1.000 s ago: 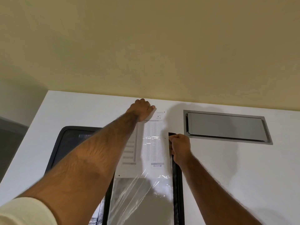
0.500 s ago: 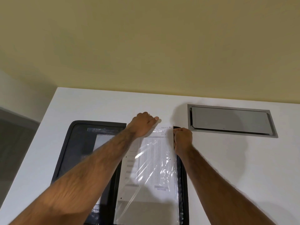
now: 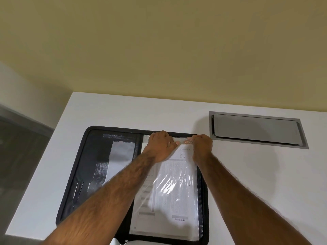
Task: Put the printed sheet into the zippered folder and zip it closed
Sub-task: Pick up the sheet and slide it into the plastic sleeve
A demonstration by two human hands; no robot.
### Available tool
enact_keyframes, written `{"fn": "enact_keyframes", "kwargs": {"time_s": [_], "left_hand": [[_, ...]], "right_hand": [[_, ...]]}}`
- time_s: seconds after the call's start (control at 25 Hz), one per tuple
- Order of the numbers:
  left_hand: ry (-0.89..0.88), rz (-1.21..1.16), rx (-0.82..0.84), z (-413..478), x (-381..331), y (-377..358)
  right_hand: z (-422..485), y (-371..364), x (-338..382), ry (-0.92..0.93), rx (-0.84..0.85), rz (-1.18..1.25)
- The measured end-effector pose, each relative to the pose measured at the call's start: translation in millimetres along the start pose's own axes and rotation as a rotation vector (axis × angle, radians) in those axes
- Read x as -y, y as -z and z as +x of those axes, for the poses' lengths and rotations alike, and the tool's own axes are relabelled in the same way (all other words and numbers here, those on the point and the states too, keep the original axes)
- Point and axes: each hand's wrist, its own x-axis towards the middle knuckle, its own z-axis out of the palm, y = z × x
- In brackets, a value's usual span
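Head view (the only one): the folder lies open flat on the white table, w/ the printed sheet seen inside a clear sleeve on the right half. Its lower edge sits near the bottom of the sleeve; its top is just below the two hands. The insertion step is judged nearly done, approx. at the seating/smoothing stage; the zip is not yet begun, and the black zip band runs open round the rim.

Both arms are stretched forward, forearms bare, converging at the sleeve's top edge. The left hand is laid knuckles-up over the top left of the sheet, fingers curled and pressed together at the plastic's lip. The right hand is bent at the wrist just beside it, thumb and fingertips pinched on the sleeve's top right corner. The two hands are almost touching.

Next move, as judged: the sleeve is to be released, the left half folded over the right, and the zip pull found (it cannot be made out here) and drawn round the rim. The crinkled plastic may catch in the teeth if left proud. A grey hatch is set in the table, well apart to the right.
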Motion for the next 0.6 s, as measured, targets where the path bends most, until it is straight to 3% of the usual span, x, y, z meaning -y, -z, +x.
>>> {"fn": "enact_keyframes", "kwargs": {"time_s": [0.12,0.28,0.44,0.6], "left_hand": [[0.012,0.049,-0.102,-23.3,7.4,-13.0],[0.22,-0.025,-0.355,-97.4,50.6,-26.8],[0.591,0.038,-0.44,-183.2,119.9,-28.5],[0.939,-0.038,-0.384,-249.7,151.2,-20.6]], "right_hand": [[-3.1,0.9,-0.4,0.088,-0.011,-0.088],[-2.3,12.7,3.0,0.169,0.002,-0.211],[-13.7,34.7,-6.4,0.329,-0.056,-0.474],[-55.2,56.3,-50.4,0.521,0.09,-0.753]]}}
